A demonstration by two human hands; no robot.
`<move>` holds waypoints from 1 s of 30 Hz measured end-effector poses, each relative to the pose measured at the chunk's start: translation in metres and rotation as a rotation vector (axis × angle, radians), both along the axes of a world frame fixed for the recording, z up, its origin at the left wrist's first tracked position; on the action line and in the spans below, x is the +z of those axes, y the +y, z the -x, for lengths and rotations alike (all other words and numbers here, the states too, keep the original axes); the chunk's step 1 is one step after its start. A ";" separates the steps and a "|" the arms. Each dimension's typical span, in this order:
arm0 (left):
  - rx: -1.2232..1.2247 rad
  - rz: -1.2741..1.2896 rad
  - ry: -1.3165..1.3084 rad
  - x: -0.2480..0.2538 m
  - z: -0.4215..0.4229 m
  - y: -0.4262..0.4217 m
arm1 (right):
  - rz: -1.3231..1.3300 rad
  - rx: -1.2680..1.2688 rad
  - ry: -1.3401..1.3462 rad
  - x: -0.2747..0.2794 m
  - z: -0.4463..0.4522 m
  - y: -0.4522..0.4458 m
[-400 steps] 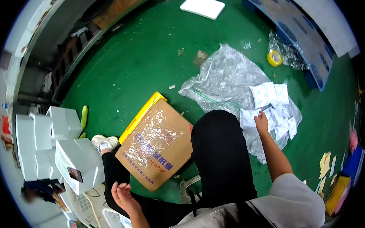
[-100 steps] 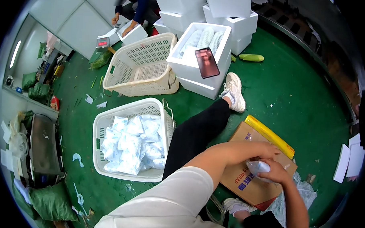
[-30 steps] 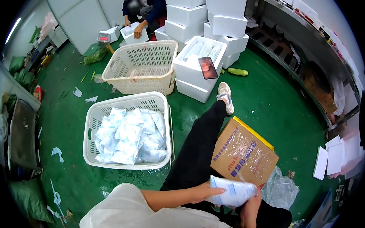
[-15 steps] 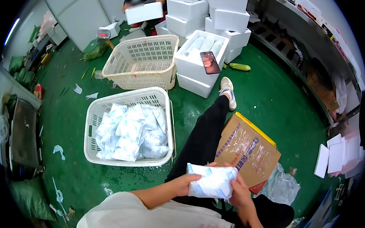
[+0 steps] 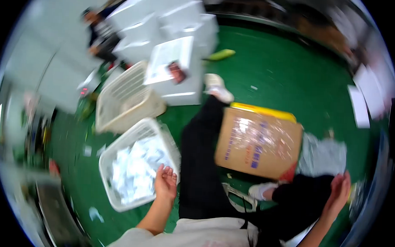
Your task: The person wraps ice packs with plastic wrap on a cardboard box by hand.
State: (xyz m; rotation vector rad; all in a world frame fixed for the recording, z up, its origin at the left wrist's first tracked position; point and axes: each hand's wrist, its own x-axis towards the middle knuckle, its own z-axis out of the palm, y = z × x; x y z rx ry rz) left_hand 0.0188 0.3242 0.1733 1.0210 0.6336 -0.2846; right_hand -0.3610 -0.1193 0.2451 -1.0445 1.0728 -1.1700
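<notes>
My left hand [image 5: 166,183], palm up with fingers loosely spread and nothing in it, is at the right rim of a white plastic basket [image 5: 110,188]. White packs with pale blue print, like gel ice packs [image 5: 137,169], are heaped inside that basket. Far to the right, my right hand [image 5: 339,191] is raised beside my bent knee, its fingers stretched out and no object visible in it. Between my legs and the grey plastic wrap [image 5: 322,156] lies a taped cardboard box [image 5: 257,143] with a yellow edge. The view is blurred by motion.
A second cream basket [image 5: 156,108] stands behind the first. Stacked white foam boxes [image 5: 166,22] rise beyond, one bearing a phone [image 5: 176,72]. Another person [image 5: 102,35] sits at the back left. White foam boards [image 5: 360,103] lie at the right, and a green cob [image 5: 221,54] on the floor.
The white pack that both hands held has left them. My hands have moved apart, left toward the basket and right out past my knee. The view has turned to the right.
</notes>
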 end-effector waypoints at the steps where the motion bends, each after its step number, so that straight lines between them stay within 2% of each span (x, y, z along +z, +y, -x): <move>1: -0.122 -0.059 -0.160 0.011 -0.003 -0.030 | 0.021 -0.198 0.053 -0.001 0.028 -0.005; 2: -0.271 -0.083 -0.311 0.021 -0.002 -0.060 | -0.031 -0.242 0.114 -0.012 0.067 -0.012; 3: -0.381 -0.149 -0.360 0.034 0.002 -0.092 | -0.012 -0.290 0.270 -0.019 0.081 -0.009; 4: -0.482 -0.202 -0.418 0.041 0.006 -0.124 | -0.079 -0.313 0.305 -0.046 0.106 -0.014; 5: -0.616 -0.227 -0.433 0.040 0.007 -0.144 | -0.076 -0.304 0.318 -0.084 0.131 -0.013; 6: -0.720 -0.248 -0.467 0.036 0.009 -0.157 | -0.198 -0.317 0.323 -0.135 0.164 -0.013; 8: -0.866 -0.275 -0.453 0.022 0.024 -0.177 | -0.517 -0.620 0.209 -0.243 0.229 0.002; 9: -0.896 -0.267 -0.437 0.016 0.024 -0.184 | -0.543 -0.638 0.401 -0.291 0.257 0.014; 10: -0.924 -0.296 -0.426 0.013 0.025 -0.190 | -0.474 -0.535 0.802 -0.332 0.285 0.026; 11: -0.945 -0.317 -0.418 0.011 0.026 -0.196 | -0.396 -0.551 1.081 -0.348 0.292 0.032; 12: -0.965 -0.344 -0.402 0.009 0.027 -0.202 | -0.320 -0.544 1.365 -0.357 0.296 0.040; 13: -0.992 -0.383 -0.403 0.007 0.026 -0.207 | -0.474 -0.693 1.369 -0.351 0.291 0.038; 18: -1.049 -0.546 -0.357 -0.005 0.019 -0.220 | -0.462 -0.910 1.582 -0.322 0.299 0.025; 20: -1.080 -0.602 -0.356 -0.007 0.016 -0.218 | -0.317 -0.888 1.644 -0.311 0.327 0.013; 21: -1.093 -0.635 -0.367 -0.010 0.017 -0.220 | -0.251 -0.874 1.799 -0.311 0.347 0.003; 22: -1.079 -0.677 -0.383 -0.011 0.018 -0.220 | -0.240 -0.666 1.957 -0.315 0.383 -0.004; 24: -1.059 -0.792 -0.336 -0.024 0.022 -0.235 | -0.334 -0.297 1.739 -0.340 0.450 -0.021; 25: -1.105 -0.776 -0.346 -0.029 0.024 -0.238 | -0.301 -0.026 1.828 -0.377 0.494 -0.027; 27: -1.165 -0.759 -0.376 -0.053 0.014 -0.237 | -0.364 0.064 1.800 -0.384 0.500 -0.064; 30: -1.065 -0.713 -0.336 -0.081 0.009 -0.244 | -0.438 0.029 1.765 -0.371 0.483 -0.102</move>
